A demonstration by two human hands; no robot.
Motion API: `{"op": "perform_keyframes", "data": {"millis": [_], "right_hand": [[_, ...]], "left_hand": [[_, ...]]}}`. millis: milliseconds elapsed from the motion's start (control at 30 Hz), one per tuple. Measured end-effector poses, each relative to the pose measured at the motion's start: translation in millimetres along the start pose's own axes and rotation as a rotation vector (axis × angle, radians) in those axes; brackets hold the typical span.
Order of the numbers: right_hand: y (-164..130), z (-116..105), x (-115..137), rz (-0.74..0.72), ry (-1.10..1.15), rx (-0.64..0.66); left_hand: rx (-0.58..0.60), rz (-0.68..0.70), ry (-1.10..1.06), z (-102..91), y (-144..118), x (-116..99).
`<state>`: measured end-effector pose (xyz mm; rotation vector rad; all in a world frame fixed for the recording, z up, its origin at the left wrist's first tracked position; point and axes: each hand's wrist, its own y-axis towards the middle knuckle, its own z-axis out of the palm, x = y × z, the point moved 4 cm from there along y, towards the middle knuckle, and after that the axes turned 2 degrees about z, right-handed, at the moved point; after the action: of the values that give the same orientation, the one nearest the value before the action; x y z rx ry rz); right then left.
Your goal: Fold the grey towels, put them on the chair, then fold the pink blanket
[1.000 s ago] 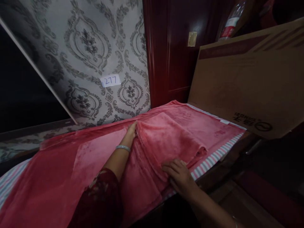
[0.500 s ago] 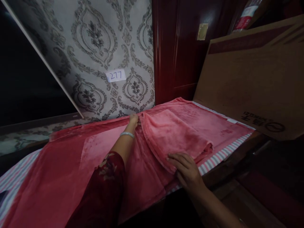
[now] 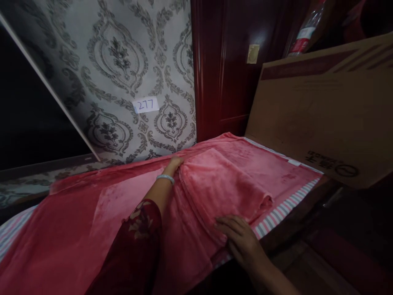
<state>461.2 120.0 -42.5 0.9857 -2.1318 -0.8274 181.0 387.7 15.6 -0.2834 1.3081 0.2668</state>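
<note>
A red-pink plush blanket [image 3: 70, 221] lies spread before me, with one part folded over into a smaller flap [image 3: 211, 176] right of centre. Up at the fold's far end, my left hand [image 3: 176, 163] is closed on the fabric, its fingertips partly hidden. My right hand [image 3: 238, 233] rests at the near end of the same fold, fingers stretched out over the plush; its thumb is hard to see. A blue-grey bangle [image 3: 166, 178] circles my left wrist.
Striped cloth [image 3: 282, 209] shows beneath the blanket's edges. At the right leans a large cardboard sheet or box [image 3: 307, 106], with a bottle [image 3: 302, 39] behind it. A dark screen [image 3: 33, 106] stands left, and a paper marked 277 [image 3: 146, 105] is on the patterned wall.
The view has shifted slightly. My left hand stays at the far end of the fold, and the right hand's fingers lie a little flatter on the near end.
</note>
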Motion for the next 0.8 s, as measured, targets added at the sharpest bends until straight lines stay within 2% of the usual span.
{"op": "perform_keyframes", "data": {"millis": [100,167,233,367,433,533,600,667,733,800], "right_hand": [[11.3,-18.1,-12.8,0.040,0.049,-0.087],[25.1,-41.6,-29.2,0.103,0.055,-0.189],[43.2,-72.7,-53.1,0.232,0.020,-0.300],[84.6,-147.3,-109.1,0.481,0.014,-0.603],[103.0,-181.7,-133.4,0.508,0.100,-0.754],[119.9,-220.3,-160.1,0.497,0.177,-0.891],[122.6,-234.2,-172.7,0.525,0.183,-0.913],[119.5,-238.4,-182.0,0.599,0.190,-0.912],[114.2,-234.9,-185.9,0.659,0.204,-0.896],[108.9,-226.5,-181.0,0.655,0.201,-0.870]], "left_hand": [[0.015,-0.047,0.057,8.4,-0.7,-15.7],[0.049,-0.036,0.060,20.0,-1.0,-31.6],[0.095,-0.003,0.039,39.8,-0.2,-49.6],[0.188,0.069,-0.013,105.4,3.8,-83.2],[0.226,0.109,-0.036,146.2,6.1,-96.8],[0.273,0.161,-0.064,204.4,9.1,-109.9],[0.287,0.178,-0.068,233.5,11.6,-112.1],[0.283,0.176,-0.058,251.0,15.8,-109.1],[0.267,0.162,-0.038,256.4,21.7,-103.1],[0.248,0.148,-0.010,250.9,28.6,-97.0]]}}
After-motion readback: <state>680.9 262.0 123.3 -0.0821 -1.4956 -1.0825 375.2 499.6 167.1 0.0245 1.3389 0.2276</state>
